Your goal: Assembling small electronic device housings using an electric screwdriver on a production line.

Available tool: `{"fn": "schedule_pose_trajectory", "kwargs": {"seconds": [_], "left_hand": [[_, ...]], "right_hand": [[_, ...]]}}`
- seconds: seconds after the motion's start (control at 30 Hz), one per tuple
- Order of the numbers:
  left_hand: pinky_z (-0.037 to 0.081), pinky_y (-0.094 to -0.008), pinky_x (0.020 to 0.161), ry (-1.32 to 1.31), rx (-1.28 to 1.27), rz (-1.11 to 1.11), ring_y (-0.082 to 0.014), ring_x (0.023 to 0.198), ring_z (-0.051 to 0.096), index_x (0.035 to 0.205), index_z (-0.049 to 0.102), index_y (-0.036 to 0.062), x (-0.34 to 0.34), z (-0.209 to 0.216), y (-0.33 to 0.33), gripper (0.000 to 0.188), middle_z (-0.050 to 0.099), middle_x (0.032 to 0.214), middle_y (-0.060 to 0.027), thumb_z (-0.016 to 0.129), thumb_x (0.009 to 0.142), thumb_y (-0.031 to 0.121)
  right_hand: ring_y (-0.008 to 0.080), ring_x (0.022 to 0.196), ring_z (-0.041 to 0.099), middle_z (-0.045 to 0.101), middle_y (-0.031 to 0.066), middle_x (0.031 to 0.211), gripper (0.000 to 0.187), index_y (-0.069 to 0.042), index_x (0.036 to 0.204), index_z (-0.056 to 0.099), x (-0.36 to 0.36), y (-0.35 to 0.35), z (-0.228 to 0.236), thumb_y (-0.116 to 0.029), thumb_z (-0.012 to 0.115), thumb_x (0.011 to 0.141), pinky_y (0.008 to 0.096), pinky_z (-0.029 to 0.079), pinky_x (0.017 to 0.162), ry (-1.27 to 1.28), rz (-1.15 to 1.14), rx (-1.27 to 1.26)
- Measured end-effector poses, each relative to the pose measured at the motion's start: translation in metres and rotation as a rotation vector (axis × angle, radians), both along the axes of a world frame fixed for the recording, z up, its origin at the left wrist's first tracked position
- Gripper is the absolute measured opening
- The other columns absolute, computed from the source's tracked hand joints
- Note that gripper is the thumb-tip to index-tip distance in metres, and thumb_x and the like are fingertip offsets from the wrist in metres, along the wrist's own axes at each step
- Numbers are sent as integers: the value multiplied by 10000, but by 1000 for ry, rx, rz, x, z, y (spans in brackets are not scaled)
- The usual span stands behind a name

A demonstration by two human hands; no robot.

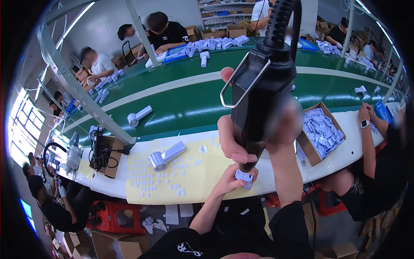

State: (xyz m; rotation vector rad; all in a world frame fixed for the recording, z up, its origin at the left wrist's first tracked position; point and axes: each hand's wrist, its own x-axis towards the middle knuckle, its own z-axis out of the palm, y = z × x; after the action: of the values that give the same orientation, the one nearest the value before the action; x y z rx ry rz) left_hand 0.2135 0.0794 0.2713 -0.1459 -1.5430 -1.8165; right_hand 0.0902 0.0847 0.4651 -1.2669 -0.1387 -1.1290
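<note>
My right hand (230, 139) is wrapped round a black electric screwdriver (261, 93), which hangs upright from a ribbed cable and has a wire bail on its side. The screwdriver's lower end points down at a small white plastic part (244, 175) with dark holes. My left hand (230, 179) pinches that part just over the table's front edge. The screwdriver's body hides where its tip meets the part. To the left lies a white handheld device (166, 156) with a round head, on a yellow sheet (198, 175) with rows of small white pieces (148, 175).
A cardboard box (307, 144) full of white plastic parts stands on the right. Left is another box (113, 162) with black cables, beside a slanting metal post (77, 82). A green conveyor belt (189, 105) carries a white device (139, 116). Co-workers sit on both sides and across.
</note>
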Motion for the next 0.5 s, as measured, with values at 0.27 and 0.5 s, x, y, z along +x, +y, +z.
{"fn": "schedule_pose_trajectory", "kwargs": {"seconds": [0.27, 0.5], "left_hand": [[412, -337, 638, -20, -6, 1, -218, 728, 534, 971, 530, 80, 0, -2, -1, 410, 549, 832, -130, 617, 804, 444], [406, -335, 637, -45, -41, -9, -216, 731, 528, 947, 518, 82, 1, -3, -2, 407, 544, 826, -131, 612, 804, 451]], "right_hand": [[256, 717, 565, 504, 307, 1018, 796, -14, 1372, 188, -2, -10, -17, -404, 570, 793, 299, 504, 610, -177, 264, -79], [290, 849, 599, 473, 294, 1109, 722, -25, 1336, 271, 9, -13, -21, -354, 601, 785, 320, 521, 679, -269, 331, -144]]}}
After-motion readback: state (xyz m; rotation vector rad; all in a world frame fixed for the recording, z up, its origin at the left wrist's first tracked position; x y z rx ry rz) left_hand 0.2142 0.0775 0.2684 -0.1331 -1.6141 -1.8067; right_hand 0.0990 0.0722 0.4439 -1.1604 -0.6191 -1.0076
